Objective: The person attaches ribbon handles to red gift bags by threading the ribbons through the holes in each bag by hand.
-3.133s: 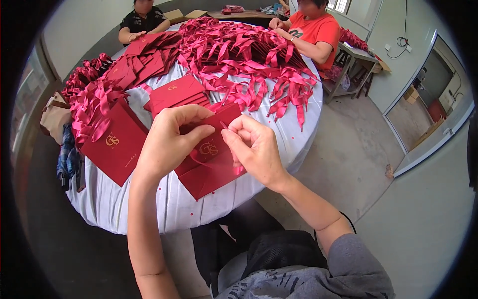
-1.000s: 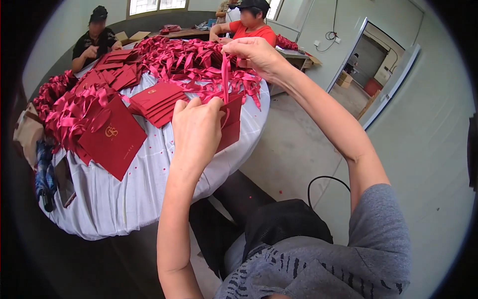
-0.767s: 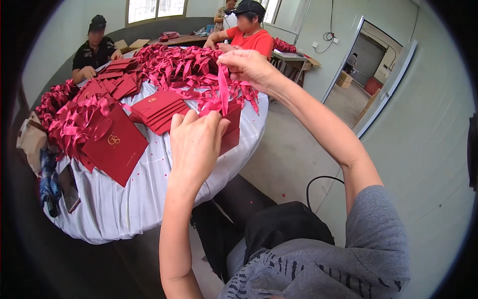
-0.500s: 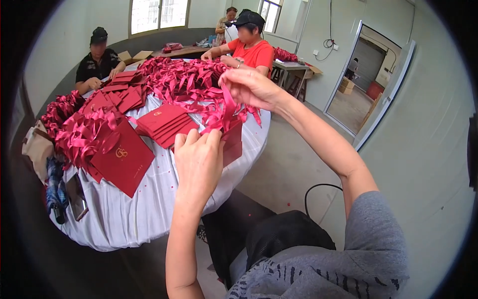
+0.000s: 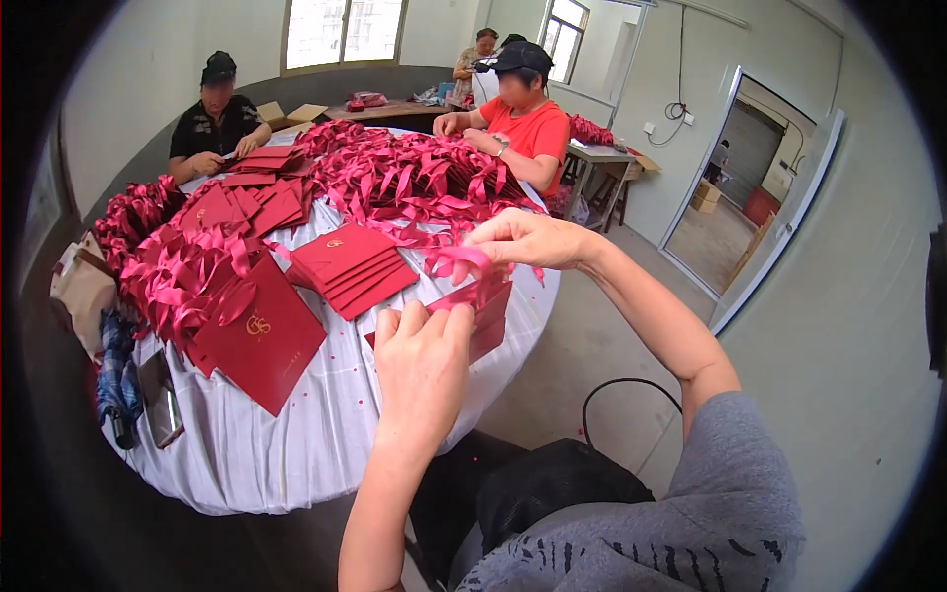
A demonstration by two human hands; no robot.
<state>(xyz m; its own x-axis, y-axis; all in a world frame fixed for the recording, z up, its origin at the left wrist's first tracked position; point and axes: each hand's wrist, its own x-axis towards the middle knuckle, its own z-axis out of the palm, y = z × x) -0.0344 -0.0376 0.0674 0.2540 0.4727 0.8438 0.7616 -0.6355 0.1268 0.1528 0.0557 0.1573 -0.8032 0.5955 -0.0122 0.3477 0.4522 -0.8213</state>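
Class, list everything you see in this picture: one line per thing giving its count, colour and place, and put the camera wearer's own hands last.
Round table with white cloth: one, centre left.
Flat red card envelopes: a fanned stack mid-table, one large at the near left edge, more at the far left.
Loose pink satin ribbons: too many to count, heaped across the far side and left rim.
Seated people: one in black far left, one in an orange shirt far right; another stands behind.
Black bag: one, on the floor at the person's knees.
Left hand: holds a red envelope at the table's near edge.
Right hand: pinches the pink ribbon above it.
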